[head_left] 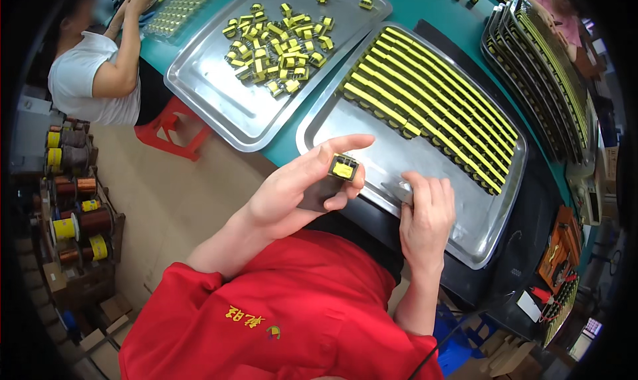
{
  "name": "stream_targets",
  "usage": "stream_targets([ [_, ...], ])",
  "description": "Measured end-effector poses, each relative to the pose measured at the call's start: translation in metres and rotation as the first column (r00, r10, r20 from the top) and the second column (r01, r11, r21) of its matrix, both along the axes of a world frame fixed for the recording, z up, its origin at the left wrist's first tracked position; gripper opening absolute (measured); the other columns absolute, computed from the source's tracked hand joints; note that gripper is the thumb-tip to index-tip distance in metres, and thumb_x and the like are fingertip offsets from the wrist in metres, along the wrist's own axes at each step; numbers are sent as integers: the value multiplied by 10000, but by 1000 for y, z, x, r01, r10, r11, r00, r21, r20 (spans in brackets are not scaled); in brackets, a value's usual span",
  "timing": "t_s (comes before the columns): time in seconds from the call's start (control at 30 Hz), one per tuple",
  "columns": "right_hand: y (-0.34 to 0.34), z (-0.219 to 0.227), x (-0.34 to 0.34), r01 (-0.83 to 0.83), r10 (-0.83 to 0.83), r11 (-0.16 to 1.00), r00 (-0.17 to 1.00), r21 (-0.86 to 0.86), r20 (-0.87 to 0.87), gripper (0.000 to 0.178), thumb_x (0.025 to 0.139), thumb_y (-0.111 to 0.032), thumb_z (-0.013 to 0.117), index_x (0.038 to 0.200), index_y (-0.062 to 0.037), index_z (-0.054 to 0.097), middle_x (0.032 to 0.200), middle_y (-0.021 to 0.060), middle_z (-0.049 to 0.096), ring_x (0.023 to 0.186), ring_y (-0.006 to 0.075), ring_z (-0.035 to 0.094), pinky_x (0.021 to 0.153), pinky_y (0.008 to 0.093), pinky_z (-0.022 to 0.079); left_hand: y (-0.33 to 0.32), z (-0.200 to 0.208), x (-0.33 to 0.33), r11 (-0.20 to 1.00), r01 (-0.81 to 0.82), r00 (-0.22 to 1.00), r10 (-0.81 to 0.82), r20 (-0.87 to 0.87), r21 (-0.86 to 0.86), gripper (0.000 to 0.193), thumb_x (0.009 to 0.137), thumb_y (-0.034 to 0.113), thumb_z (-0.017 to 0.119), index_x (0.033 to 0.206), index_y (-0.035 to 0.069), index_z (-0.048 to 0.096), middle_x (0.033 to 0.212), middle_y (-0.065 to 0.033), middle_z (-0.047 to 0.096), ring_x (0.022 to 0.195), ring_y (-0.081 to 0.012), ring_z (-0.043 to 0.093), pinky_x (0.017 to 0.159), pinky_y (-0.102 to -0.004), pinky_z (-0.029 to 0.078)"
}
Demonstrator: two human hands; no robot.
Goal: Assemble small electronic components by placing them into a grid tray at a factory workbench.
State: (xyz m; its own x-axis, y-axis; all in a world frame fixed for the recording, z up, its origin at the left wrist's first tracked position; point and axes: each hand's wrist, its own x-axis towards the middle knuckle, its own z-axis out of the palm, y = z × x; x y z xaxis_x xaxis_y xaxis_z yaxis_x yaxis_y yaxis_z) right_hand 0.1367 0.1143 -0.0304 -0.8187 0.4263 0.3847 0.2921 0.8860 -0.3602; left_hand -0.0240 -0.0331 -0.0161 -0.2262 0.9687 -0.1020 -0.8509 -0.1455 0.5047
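My left hand point(290, 188) holds a small transformer point(343, 168), black with yellow tape, between thumb and fingers; its yellow face is turned up. To the right, my right hand point(426, 214) is closed, with thumb and fingertips pinched together over the near part of a metal tray point(372, 170). A small pale grey thing point(403, 191) shows at those fingertips, too blurred to name. In the tray, yellow-topped transformers point(432, 107) stand in several tight, slanting rows. Beyond my left hand, a second metal tray point(219, 117) carries a loose heap of similar transformers point(279, 47).
Both trays rest on a green table point(405, 11). Stacked trays of transformers point(538, 81) stand at the far right. A person point(96, 74) works at the far left near a red stool point(174, 128). Wire spools point(76, 227) fill a rack at left. Another person sits at far right.
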Motion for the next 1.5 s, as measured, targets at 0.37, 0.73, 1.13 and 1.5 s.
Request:
stream_targets([
  [0.37, -19, 32, 22, -103, -13, 819, 980, -564, -198, 195, 823, 13, 611, 1014, -9, 645, 803, 112, 646, 681, 210, 559, 630, 323, 426, -7, 5, 13, 996, -50, 848, 6, -530, -68, 403, 936, 111, 633, 1322, 25, 553, 1252, -83, 558, 1029, -70, 522, 896, -248, 441],
  [0.73, -40, 10, 16, -477, -201, -117, 870, -871, -450, 335, 911, -184, 664, 1097, 78, 571, 944, 162, 661, 816, 225, 660, 665, 258, 536, -4, 23, 21, 962, -34, 410, 262, -874, 272, 316, 869, 78, 704, 1184, 92, 683, 1290, -86, 480, 796, -116, 479, 745, -263, 446],
  [1.13, -29, -14, 29, -467, -111, -185, 884, -865, -454, 410, 782, -56, 778, 1125, 46, 577, 1053, 149, 655, 959, 206, 656, 855, 315, 528, -8, 34, 21, 989, 12, 508, 120, -853, 146, 376, 855, 76, 720, 1226, 97, 663, 1118, -41, 553, 821, -104, 498, 738, -243, 426],
  [1.5, -28, 3, 35, -494, 14, -265, 857, -828, -516, 433, 713, -102, 813, 1066, 21, 595, 1005, 157, 645, 875, 244, 648, 774, 345, 530, -14, 34, 31, 980, 53, 480, 144, -866, 192, 674, 795, 53, 773, 1385, 37, 445, 1039, -11, 650, 834, -83, 520, 706, -219, 419],
])
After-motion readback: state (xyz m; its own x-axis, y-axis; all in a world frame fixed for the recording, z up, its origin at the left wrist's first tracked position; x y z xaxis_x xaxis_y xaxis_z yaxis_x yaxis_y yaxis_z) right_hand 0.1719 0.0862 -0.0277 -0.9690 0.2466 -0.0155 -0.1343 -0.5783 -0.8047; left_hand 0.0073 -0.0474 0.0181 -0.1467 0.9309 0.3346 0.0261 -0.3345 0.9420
